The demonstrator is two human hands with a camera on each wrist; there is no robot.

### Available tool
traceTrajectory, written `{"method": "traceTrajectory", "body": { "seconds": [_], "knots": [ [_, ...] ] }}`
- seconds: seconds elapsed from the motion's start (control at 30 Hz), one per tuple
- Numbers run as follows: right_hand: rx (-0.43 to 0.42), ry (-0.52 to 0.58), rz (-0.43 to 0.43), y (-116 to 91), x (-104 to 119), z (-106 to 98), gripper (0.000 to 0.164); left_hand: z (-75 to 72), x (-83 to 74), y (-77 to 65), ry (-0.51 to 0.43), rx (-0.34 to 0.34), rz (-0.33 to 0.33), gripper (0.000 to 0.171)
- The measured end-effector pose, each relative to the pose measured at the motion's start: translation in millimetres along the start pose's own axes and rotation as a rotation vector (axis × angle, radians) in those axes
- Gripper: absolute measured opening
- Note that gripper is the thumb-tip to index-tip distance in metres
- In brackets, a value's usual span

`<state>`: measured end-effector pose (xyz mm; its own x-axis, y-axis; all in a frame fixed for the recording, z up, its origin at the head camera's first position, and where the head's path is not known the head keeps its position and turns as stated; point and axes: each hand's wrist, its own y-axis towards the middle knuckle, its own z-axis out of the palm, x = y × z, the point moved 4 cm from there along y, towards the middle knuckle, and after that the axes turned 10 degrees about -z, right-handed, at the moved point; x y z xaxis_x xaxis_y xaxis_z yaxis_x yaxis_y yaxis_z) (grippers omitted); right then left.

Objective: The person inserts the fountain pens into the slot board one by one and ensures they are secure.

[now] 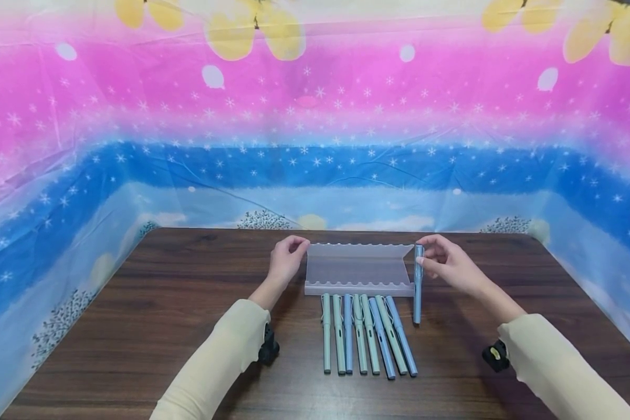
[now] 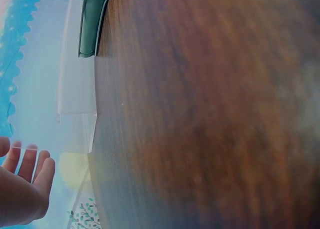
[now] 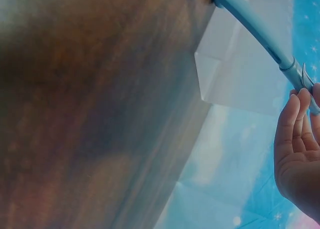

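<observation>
A translucent pen tray (image 1: 358,265) with scalloped edges stands at the middle of the table. My left hand (image 1: 286,259) pinches its upper left corner between thumb and fingers; in the left wrist view that hand (image 2: 27,184) is partly cut off by the frame. At the tray's right end, my right hand (image 1: 454,262) pinches a blue pen (image 1: 417,291) near its capped, clipped end. The pen's other end points down toward the front. Several green pens (image 1: 326,338) and blue pens (image 1: 383,338) lie side by side in front of the tray, the rightmost ones slanted.
The dark wooden table (image 1: 189,350) has rounded far corners. Behind and along both sides hangs a pink and blue cloth (image 1: 315,157) with snowflake prints. A black wrist camera (image 1: 269,345) sits at the left cuff, another camera (image 1: 496,356) at the right.
</observation>
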<state>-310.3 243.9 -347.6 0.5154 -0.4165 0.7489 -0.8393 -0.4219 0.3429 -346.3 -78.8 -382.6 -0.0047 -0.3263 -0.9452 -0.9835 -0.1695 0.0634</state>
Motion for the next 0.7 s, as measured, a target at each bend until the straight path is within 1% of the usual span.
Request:
{"method": "traceTrajectory", "body": {
  "seconds": [0.3,0.43,0.57,0.7],
  "knots": [
    [-0.025,-0.030,0.009,16.8,7.9,-11.0,0.036,0.6,0.9,1.0,0.012,-0.007,0.012,0.017],
    [-0.035,-0.045,0.001,20.0,23.0,-13.2,0.035,0.3,0.7,0.6,0.016,-0.006,0.011,0.017],
    [-0.055,-0.053,-0.037,22.7,37.7,-15.5,0.034,-0.2,0.7,0.6,0.014,-0.003,0.014,0.018],
    [-0.084,-0.073,-0.082,25.9,38.9,-17.6,0.034,-0.3,0.0,0.3,0.012,-0.001,0.017,0.018]
  ]
}}
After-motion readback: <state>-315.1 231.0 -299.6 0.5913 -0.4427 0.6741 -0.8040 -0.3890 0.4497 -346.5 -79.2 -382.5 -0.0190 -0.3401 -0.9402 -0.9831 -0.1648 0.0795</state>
